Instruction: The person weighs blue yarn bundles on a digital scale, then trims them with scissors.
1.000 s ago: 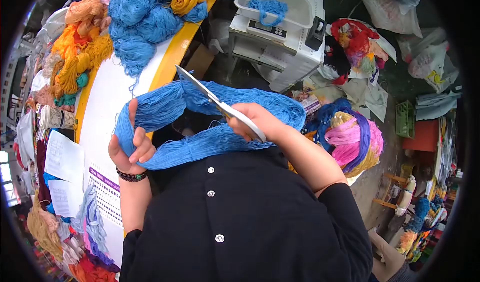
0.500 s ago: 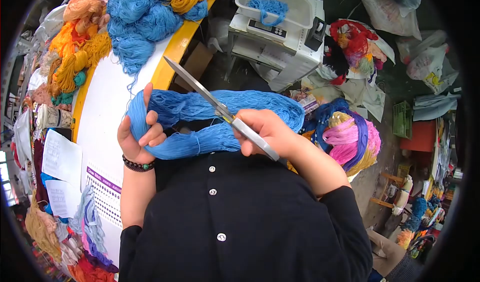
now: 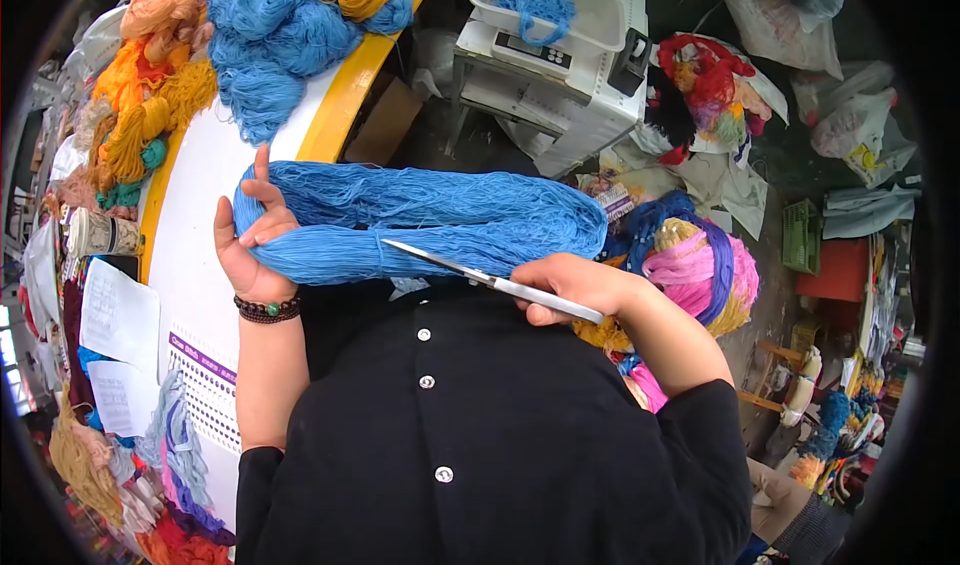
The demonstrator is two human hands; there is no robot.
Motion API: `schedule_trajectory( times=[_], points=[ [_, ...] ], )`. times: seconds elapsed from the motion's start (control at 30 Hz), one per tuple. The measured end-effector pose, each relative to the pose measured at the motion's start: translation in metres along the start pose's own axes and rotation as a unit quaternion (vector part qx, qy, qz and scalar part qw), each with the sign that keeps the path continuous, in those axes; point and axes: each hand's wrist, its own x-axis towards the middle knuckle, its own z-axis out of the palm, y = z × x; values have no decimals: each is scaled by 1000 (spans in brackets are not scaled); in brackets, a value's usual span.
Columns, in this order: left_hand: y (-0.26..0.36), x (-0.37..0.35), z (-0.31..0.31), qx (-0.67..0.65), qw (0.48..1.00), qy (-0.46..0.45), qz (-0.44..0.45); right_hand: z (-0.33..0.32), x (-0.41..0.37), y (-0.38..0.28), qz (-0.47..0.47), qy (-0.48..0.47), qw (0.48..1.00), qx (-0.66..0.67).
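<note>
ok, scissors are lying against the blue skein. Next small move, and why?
Probably open the scissors a little at the lower strand: the blades look shut, the tip lies on the blue skein, the left hand holds it stretched, and the right hand grips the handles.

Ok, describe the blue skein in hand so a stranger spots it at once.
Find the white table with the yellow edge; beside it, above the black shirt, a long blue skein stretches sideways. Unlike the blue heaps on the table, the left hand holds it up, scissors laid against it.
</note>
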Motion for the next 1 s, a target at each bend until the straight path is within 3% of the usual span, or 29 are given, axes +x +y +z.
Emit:
schedule_trajectory(
  times=[0.2, 0.33, 0.47, 0.53, 0.63, 0.73, 0.83, 0.93, 1.0],
  points=[
    [2, -4, -3, 6, 1000, 27, 7, 3, 13, -4, -86, 3, 996, 35],
    [-2, -6, 1, 9, 1000, 16, -5, 7, 23, -15, -21, 15, 991, 133],
    [-4, -8, 5, 32, 999, -10, -17, 13, 21, -20, -38, 0, 983, 182],
    [-5, -9, 6, 40, 999, -20, -22, 17, 19, -11, -119, 35, 954, 271],
    [-2, -10, 8, 50, 997, -44, -41, 6, 12, -21, -202, 109, 956, 182],
    [1, -11, 14, 69, 993, -81, -47, 8, 10, -14, -176, 125, 958, 192],
    [7, -7, 35, 69, 986, -143, -54, 7, 9, -10, -164, 180, 955, 170],
    [19, 8, 74, 76, 953, -273, -102, 5, 5, -21, -163, 245, 949, 115],
    [34, 21, 105, 126, 908, -385, -111, 4, 7, -28, -154, 241, 931, 227]
  ],
)
